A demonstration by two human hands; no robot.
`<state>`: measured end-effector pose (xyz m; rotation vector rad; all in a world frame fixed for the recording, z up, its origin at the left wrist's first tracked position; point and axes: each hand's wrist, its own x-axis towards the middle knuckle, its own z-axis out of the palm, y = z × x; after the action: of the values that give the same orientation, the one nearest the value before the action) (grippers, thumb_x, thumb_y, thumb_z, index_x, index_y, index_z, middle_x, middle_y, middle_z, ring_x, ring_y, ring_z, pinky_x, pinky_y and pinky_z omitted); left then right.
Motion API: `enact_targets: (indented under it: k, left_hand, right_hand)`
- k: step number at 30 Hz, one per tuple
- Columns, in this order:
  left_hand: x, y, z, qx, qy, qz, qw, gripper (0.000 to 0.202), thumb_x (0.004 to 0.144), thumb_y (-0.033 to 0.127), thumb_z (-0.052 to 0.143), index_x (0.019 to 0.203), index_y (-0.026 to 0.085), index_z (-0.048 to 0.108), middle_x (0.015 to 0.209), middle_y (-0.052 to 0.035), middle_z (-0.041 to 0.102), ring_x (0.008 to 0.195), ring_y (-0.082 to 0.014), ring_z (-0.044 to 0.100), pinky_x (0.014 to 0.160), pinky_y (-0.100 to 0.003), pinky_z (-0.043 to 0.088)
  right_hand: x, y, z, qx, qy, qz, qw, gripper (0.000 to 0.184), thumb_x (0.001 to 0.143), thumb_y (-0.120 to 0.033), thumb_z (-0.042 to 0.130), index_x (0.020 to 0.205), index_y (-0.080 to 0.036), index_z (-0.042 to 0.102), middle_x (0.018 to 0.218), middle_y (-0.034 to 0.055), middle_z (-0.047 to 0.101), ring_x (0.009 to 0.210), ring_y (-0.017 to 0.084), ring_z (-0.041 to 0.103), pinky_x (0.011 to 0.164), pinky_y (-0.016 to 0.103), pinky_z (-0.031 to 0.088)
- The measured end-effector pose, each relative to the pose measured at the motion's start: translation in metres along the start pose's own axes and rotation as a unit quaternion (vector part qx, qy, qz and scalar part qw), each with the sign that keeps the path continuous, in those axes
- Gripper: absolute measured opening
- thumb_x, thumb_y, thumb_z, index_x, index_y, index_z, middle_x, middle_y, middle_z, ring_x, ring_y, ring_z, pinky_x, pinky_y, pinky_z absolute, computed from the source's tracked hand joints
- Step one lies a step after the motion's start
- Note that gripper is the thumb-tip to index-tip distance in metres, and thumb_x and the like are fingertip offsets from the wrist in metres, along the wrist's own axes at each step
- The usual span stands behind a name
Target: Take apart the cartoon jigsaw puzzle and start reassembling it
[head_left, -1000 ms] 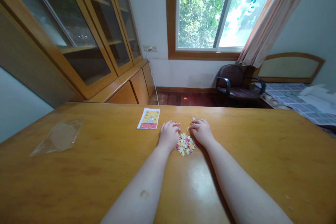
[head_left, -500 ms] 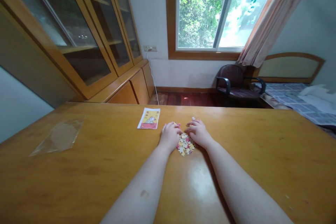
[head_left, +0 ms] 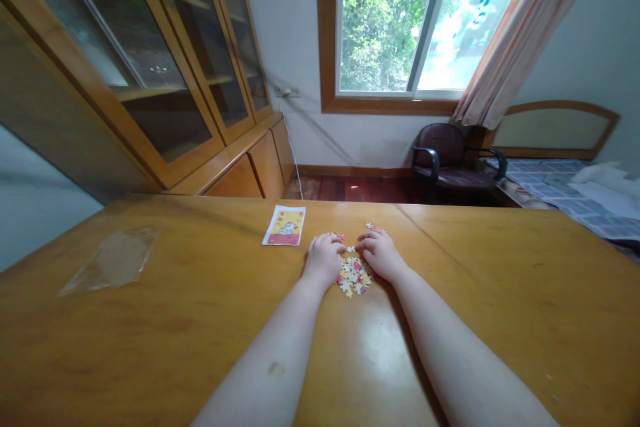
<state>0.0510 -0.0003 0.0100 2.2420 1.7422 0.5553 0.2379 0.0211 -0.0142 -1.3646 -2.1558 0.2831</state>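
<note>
On the wooden bench, straight ahead in my remote view, the pile of jigsaw pieces lay between the two hands, a low heap of white, yellow and pink. My left hand rested along the heap's left edge with its fingers bent, and some pink-tinged pieces showed just past them. My right hand was set at the opposite edge, fingers curved inward. With the undersides hidden and the pieces so tiny, I could not tell whether either grip was pinching one or merely resting among them. A pale piece lay in the gap between the hands, just beyond the heap, and a lone piece sat farther out, past the right hand. The picture card lay flat near the left hand, its printed face in view.

I judged the step to be working loose pieces with the fingertips, and it called for a light touch: draw out one at a time, slide it flat, and hold both palms clear of the heap. Pressing down, I reckoned, risked scattering or flipping them.
</note>
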Motion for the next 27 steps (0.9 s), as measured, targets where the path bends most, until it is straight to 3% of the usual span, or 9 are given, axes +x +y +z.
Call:
enact_targets:
  k: [6, 15, 21, 24, 27]
  left_hand:
    - [0.0001, 0.0002, 0.0011, -0.002, -0.011, -0.007, 1.000, 0.035, 0.076, 0.012, 0.049, 0.095, 0.028, 0.074, 0.118, -0.0001, 0.064, 0.122, -0.0216, 0.044, 0.110, -0.039, 0.028]
    - [-0.0030, 0.0021, 0.0022, 0.006, -0.048, 0.044, 0.998, 0.050, 0.077, 0.015, 0.048, 0.121, 0.034, 0.061, 0.137, -0.0010, 0.050, 0.132, -0.0242, 0.035, 0.114, -0.046, 0.021]
    - [-0.0039, 0.0013, 0.0036, 0.009, -0.069, 0.040, 0.997, 0.043, 0.082, 0.023, 0.046, 0.120, 0.035, 0.062, 0.141, -0.0008, 0.046, 0.135, -0.0266, 0.032, 0.114, -0.051, 0.017]
    - [-0.0034, 0.0013, 0.0019, 0.009, -0.056, 0.035, 0.998, 0.042, 0.082, 0.022, 0.047, 0.119, 0.034, 0.063, 0.140, -0.0009, 0.047, 0.135, -0.0252, 0.032, 0.115, -0.049, 0.016]
    - [-0.0026, 0.0011, 0.0009, 0.014, -0.036, 0.012, 0.999, 0.040, 0.080, 0.020, 0.048, 0.115, 0.031, 0.065, 0.138, -0.0018, 0.050, 0.133, -0.0250, 0.033, 0.114, -0.048, 0.017]
  right_hand:
    - [0.0002, 0.0003, -0.0006, -0.009, -0.007, 0.019, 1.000, 0.029, 0.075, -0.012, 0.052, 0.081, -0.027, 0.076, 0.103, 0.0028, 0.068, 0.105, 0.021, 0.053, 0.104, 0.042, 0.029]
    - [-0.0001, -0.0046, -0.0001, -0.005, -0.023, 0.022, 0.999, 0.029, 0.078, -0.016, 0.052, 0.086, -0.029, 0.076, 0.106, 0.0028, 0.068, 0.108, 0.022, 0.052, 0.103, 0.043, 0.029]
    - [0.0016, -0.0004, -0.0039, -0.013, 0.027, 0.081, 0.996, 0.028, 0.076, -0.012, 0.050, 0.074, -0.025, 0.075, 0.101, 0.0036, 0.069, 0.102, 0.021, 0.055, 0.101, 0.041, 0.032]
    - [0.0010, -0.0016, -0.0048, -0.020, 0.039, 0.087, 0.995, 0.030, 0.076, -0.012, 0.049, 0.083, -0.025, 0.075, 0.107, 0.0043, 0.067, 0.107, 0.021, 0.053, 0.102, 0.042, 0.031]
    - [-0.0012, -0.0072, -0.0033, -0.033, -0.007, 0.065, 0.997, 0.033, 0.076, -0.015, 0.052, 0.096, -0.031, 0.074, 0.123, 0.0025, 0.061, 0.122, 0.025, 0.043, 0.108, 0.050, 0.019]
